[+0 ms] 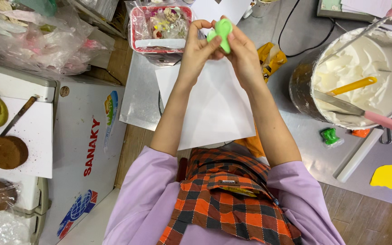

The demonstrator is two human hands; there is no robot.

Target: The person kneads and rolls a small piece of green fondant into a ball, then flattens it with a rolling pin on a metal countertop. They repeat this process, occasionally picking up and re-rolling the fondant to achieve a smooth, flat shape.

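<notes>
Head view: both hands [218, 45] pinch a green fondant piece [223, 32] above the white sheet [214, 109], near the tub's [162, 45] rim.

Both hands, left hand [199, 47] and right hand [240, 50], meet around a dough piece [222, 32] above a paper sheet [214, 109] on the worktop [296, 136]. Tray [138, 27] lies behind. Cream pot [364, 77] stands right; cake rounds [7, 152] lie far left.

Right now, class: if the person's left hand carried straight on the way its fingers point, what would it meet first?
The left hand points up-picture, pinching the green soft piece with the right hand. Straight on, it would probably first meet the red tray of decorations in its clear bag; depth is unclear.
</notes>
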